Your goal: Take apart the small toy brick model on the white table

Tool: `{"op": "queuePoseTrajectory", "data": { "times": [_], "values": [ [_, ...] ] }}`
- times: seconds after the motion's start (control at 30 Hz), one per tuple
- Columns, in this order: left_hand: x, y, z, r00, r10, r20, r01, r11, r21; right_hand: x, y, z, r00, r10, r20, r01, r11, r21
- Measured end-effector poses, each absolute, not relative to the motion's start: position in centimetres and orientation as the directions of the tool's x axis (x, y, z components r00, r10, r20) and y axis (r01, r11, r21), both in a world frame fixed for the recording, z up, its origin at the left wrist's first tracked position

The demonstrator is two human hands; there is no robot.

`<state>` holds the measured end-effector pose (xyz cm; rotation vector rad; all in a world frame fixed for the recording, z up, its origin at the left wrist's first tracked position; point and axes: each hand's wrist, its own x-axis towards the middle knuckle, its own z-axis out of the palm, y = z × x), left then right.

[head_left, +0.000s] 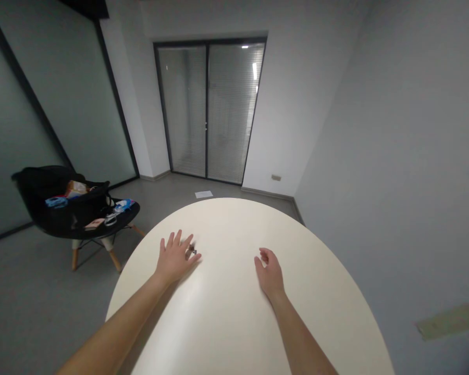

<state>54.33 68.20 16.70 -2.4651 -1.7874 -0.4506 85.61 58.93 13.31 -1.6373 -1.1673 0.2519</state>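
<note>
My left hand (175,257) lies flat on a round white table (234,323), fingers spread, holding nothing. A small dark ring shows on one of its fingers. My right hand (270,272) rests on the table to the right, its fingers loosely curled and apart, with nothing in it. Both forearms reach in from the bottom edge.
A black chair (58,213) on wooden legs stands to the left, loaded with a bag and small items. A sheet of paper (204,194) lies on the grey floor before a glass sliding door (209,112). A white wall runs close on the right.
</note>
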Motion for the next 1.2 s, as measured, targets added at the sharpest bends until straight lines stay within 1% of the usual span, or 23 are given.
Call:
{"op": "queuePoseTrajectory", "data": {
  "times": [0.07, 0.13, 0.2, 0.3, 0.5, 0.6, 0.77, 0.9, 0.97, 1.03, 1.07, 1.13, 1.2],
  "values": [
    [53.4, 68.9, 16.6, 0.233, 0.945, 0.231, 0.948, -0.274, 0.165, 85.6, 58.9, 13.4, 0.501, 0.779, 0.377, 0.561, 0.039, -0.827],
    [52.6, 69.5, 16.5, 0.25, 0.953, 0.17, 0.935, -0.283, 0.214, 85.6, 58.9, 13.4, 0.498, 0.783, 0.373, 0.561, 0.036, -0.827],
    [52.2, 69.8, 16.3, 0.325, 0.935, 0.142, 0.902, -0.352, 0.25, 85.6, 58.9, 13.3, 0.492, 0.789, 0.367, 0.563, 0.033, -0.826],
    [52.4, 70.0, 16.0, 0.439, 0.884, 0.16, 0.837, -0.468, 0.283, 85.7, 58.9, 13.2, 0.491, 0.79, 0.367, 0.565, 0.032, -0.825],
    [54.5, 70.2, 16.0, 0.532, 0.83, 0.167, 0.759, -0.555, 0.342, 85.7, 59.0, 13.3, 0.499, 0.777, 0.383, 0.568, 0.041, -0.822],
    [55.1, 70.1, 16.1, 0.546, 0.815, 0.194, 0.738, -0.577, 0.349, 85.7, 59.0, 13.3, 0.494, 0.782, 0.381, 0.568, 0.042, -0.822],
    [54.5, 68.5, 16.5, 0.51, 0.815, 0.275, 0.744, -0.578, 0.336, 85.4, 58.9, 13.6, 0.513, 0.781, 0.355, 0.529, 0.038, -0.848],
    [53.9, 65.0, 16.9, 0.588, 0.754, 0.292, 0.696, -0.656, 0.291, 85.3, 58.8, 14.6, 0.521, 0.806, 0.28, 0.443, 0.024, -0.896],
    [53.9, 62.9, 17.1, 0.626, 0.723, 0.29, 0.678, -0.689, 0.256, 85.3, 58.1, 15.4, 0.493, 0.834, 0.249, 0.435, 0.011, -0.9],
    [53.9, 60.8, 17.1, 0.645, 0.714, 0.272, 0.679, -0.699, 0.225, 85.3, 56.5, 16.3, 0.429, 0.86, 0.276, 0.523, 0.012, -0.853],
    [53.9, 59.8, 17.1, 0.649, 0.711, 0.269, 0.681, -0.701, 0.211, 85.4, 55.4, 16.7, 0.38, 0.872, 0.309, 0.6, 0.022, -0.8],
    [53.8, 58.0, 17.0, 0.639, 0.719, 0.274, 0.697, -0.692, 0.19, 85.5, 52.4, 17.1, 0.263, 0.887, 0.379, 0.773, 0.042, -0.634],
    [53.7, 56.6, 16.9, 0.652, 0.713, 0.259, 0.693, -0.698, 0.179, 85.7, 49.1, 17.0, 0.184, 0.899, 0.398, 0.884, 0.026, -0.467]
  ]
}}
